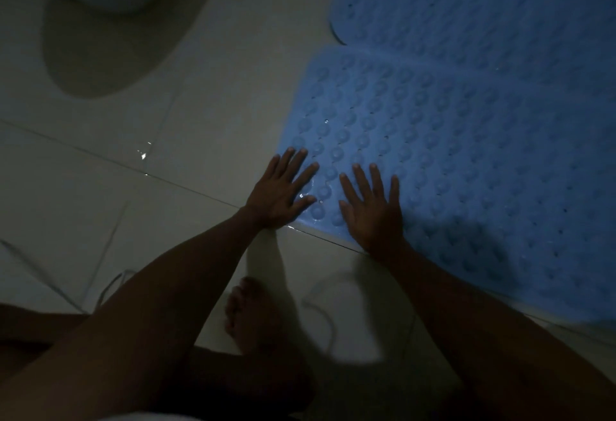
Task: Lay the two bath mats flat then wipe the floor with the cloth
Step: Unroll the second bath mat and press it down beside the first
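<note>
In the head view, two blue bath mats are seen on the pale tiled floor (186,94). The near mat (450,160), covered in round bumps and small holes, is laid flat at the right, its left corner reaching toward the middle of the picture and its near edge running down to the right, partly hidden by the right forearm. The far mat (483,4) is laid beyond it, and its near edge is met or slightly overlapped by the near mat along a curved seam; which lies on top cannot be told. Both hands are spread wide with straight fingers and nothing is held. The left hand (280,190) is pressed over the near mat's left corner, fingertips on the mat and the heel at its edge. The right hand (375,209) is pressed flat just beside it, on the mat, with the wrist crossing the near edge. Small wet glints are seen on the floor to the left of the mat and at its corner. Open floor is left to the left of the mats, bounded at the upper left by a toilet base (100,37). A bare foot (250,314) is planted on the floor below the hands. The cloth cannot be made out in the dim light.
</note>
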